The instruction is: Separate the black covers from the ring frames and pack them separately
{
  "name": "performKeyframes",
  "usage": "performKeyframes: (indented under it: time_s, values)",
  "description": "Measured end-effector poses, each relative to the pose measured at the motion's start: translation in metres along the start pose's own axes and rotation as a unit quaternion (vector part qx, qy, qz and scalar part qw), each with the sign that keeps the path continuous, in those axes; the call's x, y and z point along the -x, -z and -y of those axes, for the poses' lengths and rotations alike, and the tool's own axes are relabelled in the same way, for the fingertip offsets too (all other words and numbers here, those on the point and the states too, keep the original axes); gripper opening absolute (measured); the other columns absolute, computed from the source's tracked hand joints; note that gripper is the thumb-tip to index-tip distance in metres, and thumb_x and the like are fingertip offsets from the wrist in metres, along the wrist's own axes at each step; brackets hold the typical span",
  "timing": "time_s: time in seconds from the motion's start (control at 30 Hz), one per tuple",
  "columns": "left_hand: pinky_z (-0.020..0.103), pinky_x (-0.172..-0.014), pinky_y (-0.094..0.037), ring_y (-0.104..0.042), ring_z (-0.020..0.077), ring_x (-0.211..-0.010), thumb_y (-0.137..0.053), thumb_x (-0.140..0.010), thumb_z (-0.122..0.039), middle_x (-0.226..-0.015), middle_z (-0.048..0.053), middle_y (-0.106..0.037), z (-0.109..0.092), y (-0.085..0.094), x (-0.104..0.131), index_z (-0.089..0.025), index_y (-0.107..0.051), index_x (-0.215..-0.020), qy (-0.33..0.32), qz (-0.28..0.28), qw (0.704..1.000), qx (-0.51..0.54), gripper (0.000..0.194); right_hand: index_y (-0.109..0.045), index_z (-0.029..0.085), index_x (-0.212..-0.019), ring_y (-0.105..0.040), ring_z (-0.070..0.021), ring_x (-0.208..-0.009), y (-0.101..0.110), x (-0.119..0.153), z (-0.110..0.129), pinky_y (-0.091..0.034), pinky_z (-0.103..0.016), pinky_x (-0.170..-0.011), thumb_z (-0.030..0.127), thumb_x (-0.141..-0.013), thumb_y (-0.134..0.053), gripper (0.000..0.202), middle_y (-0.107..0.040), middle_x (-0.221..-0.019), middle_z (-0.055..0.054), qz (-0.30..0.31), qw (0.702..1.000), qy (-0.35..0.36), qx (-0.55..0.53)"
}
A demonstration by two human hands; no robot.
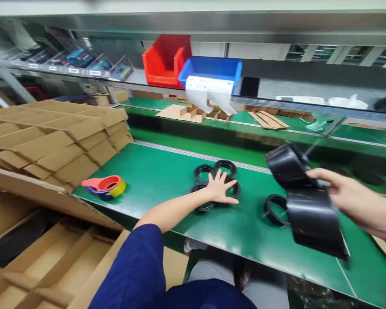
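My left hand (220, 188) reaches over a cluster of several black plastic rings (225, 165), its fingers spread wide across them. The rings stand side by side on the green work surface (157, 171). At the right, my right hand (339, 191) grips two short, wide black plastic tubes (317, 219), raised over the surface and tilted. They look slightly blurred, and the fingers behind them are partly hidden. A single black ring (272, 210) lies on the green surface just left of the held tubes.
Tape rolls with a red holder (104, 184) lie at the left. Cardboard dividers (51, 133) are stacked beside an open partitioned carton (51, 266). Overhead, a shelf carries a red bin (167, 62), a blue bin (212, 68) and a black phone (250, 86).
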State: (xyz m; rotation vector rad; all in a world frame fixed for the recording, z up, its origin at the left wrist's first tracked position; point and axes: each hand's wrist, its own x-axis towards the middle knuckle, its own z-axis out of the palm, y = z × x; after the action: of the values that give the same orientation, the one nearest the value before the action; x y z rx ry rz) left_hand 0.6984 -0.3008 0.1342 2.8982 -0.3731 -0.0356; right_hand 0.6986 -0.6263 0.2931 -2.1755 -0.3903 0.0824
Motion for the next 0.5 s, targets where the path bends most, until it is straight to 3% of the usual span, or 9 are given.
performKeyframes:
  time_s: [0.1, 0.23, 0.37, 0.5]
  values:
    - [0.083, -0.110, -0.008, 0.002, 0.0484, -0.155, -0.052, -0.073, -0.093, -0.170, 0.021, -0.013, 0.020, 0.003, 0.007, -0.036, -0.026, -0.161, 0.002, -0.013, 1.000, 0.010, 0.108, -0.071, 0.025, -0.090, -0.066, -0.0202, -0.072, -0.065, -0.031, 0.026, -0.052, -0.031, -0.065, 0.027, -0.056, -0.080, 0.035, -0.072, -0.084, -0.002, 0.088, 0.994, 0.006, -0.057]
    - [0.080, -0.111, -0.013, -0.004, 0.0486, -0.155, -0.054, -0.079, -0.086, -0.168, 0.021, -0.019, 0.056, 0.007, 0.022, -0.035, -0.032, -0.160, 0.009, -0.046, 0.999, -0.017, 0.099, -0.069, 0.020, -0.085, -0.062, -0.0188, -0.077, -0.132, -0.061, 0.014, -0.052, -0.030, -0.073, 0.027, -0.056, -0.082, 0.032, -0.065, -0.081, 0.001, 0.087, 0.995, 0.013, 0.040]
    - [0.075, -0.114, -0.018, -0.005, 0.0461, -0.156, -0.056, -0.083, -0.080, -0.169, 0.020, -0.017, 0.100, 0.015, 0.021, -0.034, -0.032, -0.160, 0.019, -0.053, 0.998, -0.036, 0.093, -0.074, 0.022, -0.101, -0.061, -0.0168, -0.083, -0.162, -0.071, -0.009, -0.053, -0.031, -0.082, 0.025, -0.061, -0.090, 0.043, -0.057, -0.111, -0.007, 0.061, 0.968, -0.004, 0.245]
    - [0.074, -0.116, -0.017, -0.004, 0.0436, -0.157, -0.053, -0.088, -0.073, -0.170, 0.019, -0.014, 0.121, 0.027, 0.021, -0.032, -0.032, -0.160, 0.030, -0.029, 0.998, -0.051, 0.085, -0.071, 0.024, -0.115, -0.066, -0.0175, -0.082, -0.181, -0.073, -0.009, -0.055, -0.034, -0.085, 0.037, -0.070, -0.090, 0.050, -0.050, -0.130, -0.012, 0.074, 0.945, -0.050, 0.314]
